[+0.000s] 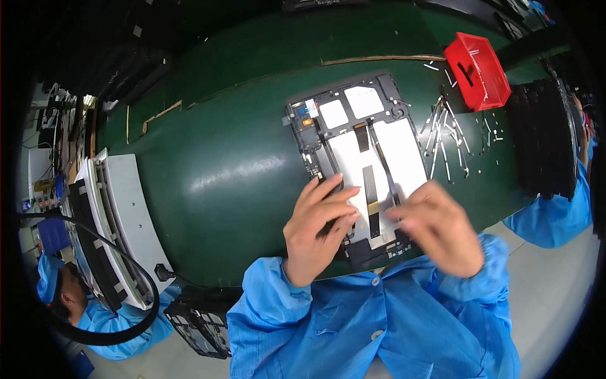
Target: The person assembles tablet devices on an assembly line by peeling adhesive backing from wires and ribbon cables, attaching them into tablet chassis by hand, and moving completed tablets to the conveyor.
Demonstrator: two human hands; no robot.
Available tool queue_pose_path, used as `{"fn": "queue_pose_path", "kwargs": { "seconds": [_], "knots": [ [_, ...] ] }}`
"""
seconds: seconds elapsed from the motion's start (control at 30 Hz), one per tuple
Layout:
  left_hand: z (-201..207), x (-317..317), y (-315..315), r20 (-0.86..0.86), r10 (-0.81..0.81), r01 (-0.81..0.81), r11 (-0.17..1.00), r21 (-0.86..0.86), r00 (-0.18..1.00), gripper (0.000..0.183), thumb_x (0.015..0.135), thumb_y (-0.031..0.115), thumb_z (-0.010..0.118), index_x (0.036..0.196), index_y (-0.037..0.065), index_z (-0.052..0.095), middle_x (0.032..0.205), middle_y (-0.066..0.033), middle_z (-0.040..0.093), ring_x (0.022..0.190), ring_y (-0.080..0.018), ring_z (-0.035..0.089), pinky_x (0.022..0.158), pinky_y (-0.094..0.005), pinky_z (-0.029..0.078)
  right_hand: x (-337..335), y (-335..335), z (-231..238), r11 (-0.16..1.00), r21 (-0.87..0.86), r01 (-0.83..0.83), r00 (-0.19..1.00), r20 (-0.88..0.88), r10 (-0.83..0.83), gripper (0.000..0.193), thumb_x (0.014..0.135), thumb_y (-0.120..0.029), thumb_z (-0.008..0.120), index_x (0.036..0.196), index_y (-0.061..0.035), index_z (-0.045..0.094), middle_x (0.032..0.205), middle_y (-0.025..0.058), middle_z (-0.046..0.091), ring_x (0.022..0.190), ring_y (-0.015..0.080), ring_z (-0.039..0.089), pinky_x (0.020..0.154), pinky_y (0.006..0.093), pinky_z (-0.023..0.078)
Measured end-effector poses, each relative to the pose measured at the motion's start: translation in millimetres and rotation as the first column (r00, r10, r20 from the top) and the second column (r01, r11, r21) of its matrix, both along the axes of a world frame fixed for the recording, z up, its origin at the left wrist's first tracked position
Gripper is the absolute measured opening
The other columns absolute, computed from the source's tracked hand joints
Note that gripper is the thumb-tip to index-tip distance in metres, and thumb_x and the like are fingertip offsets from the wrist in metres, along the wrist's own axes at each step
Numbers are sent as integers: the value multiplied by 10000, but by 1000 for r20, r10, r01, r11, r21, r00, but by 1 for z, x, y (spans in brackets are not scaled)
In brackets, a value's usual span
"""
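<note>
The left hand (315, 222), fingers apart, needed to steady the tablet (409, 155) while the blurred right hand (447, 230), grip unclear, needed gentleness near the strip (384, 162).

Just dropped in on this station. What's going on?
A person in a blue coat is working bare-handed on an opened flat device on the green table. The left hand spreads over its lower left side. The right hand, motion-blurred, is at the lower end of a dark strip; its grip is unclear. Loose thin pieces lie to the right, near a red bin.
</note>
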State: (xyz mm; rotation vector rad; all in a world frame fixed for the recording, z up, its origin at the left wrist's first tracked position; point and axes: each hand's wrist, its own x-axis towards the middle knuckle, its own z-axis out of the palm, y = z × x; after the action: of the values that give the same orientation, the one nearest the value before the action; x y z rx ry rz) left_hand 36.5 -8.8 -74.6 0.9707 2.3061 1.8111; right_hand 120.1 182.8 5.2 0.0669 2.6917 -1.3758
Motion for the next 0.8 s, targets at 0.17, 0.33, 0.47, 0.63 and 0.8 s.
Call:
{"fn": "queue_pose_path", "kwargs": {
  "seconds": [0.17, 0.33, 0.47, 0.63, 0.8],
  "knots": [
    [-6, -6, 1, 3, -13, 13, 999, -47, 1000, 108, 755, 6, 706, 835, 49, 646, 938, -105, 705, 1062, -267, 616, 1005, -436, 369, 6, -28, -12, 984, -174, 32, 995, 104, -14, 254, 841, -64, 633, 1086, 1, 641, 859, 105, 479, 750, 247, 555, 660, 327, 468],
    [-6, -6, 3, 8, 4, -4, 999, -39, 1000, 117, 744, -11, 703, 826, 56, 653, 904, -88, 708, 1022, -246, 630, 1003, -416, 367, 12, -30, -30, 979, -202, -6, 999, -47, -4, 211, 837, -49, 630, 1036, 18, 649, 870, 97, 545, 762, 247, 561, 657, 328, 473],
    [-8, -6, 3, 33, -2, 2, 1000, -4, 999, 121, 741, -15, 702, 828, 54, 656, 902, -78, 708, 1009, -242, 632, 1000, -411, 369, 16, -38, -54, 995, -98, 11, 975, -219, -32, 189, 763, -36, 663, 950, -6, 667, 870, 80, 591, 775, 234, 567, 660, 326, 480],
    [-10, -8, 4, 4, 8, -8, 1000, -7, 1000, 131, 729, 36, 740, 832, 72, 668, 903, -36, 708, 978, -228, 646, 952, -401, 408, 14, -41, -65, 988, 131, 77, 892, -452, -10, 279, 601, -42, 672, 881, -40, 669, 874, 56, 601, 798, 220, 561, 682, 316, 476],
    [-10, -7, 3, 7, 18, -18, 999, -31, 1000, 126, 736, 28, 730, 834, 74, 665, 907, -30, 706, 977, -219, 641, 959, -391, 396, 15, -40, -65, 982, 178, 67, 908, -420, 14, 251, 628, -69, 643, 877, -40, 662, 887, 52, 583, 808, 214, 545, 693, 306, 459]
  ]
}}
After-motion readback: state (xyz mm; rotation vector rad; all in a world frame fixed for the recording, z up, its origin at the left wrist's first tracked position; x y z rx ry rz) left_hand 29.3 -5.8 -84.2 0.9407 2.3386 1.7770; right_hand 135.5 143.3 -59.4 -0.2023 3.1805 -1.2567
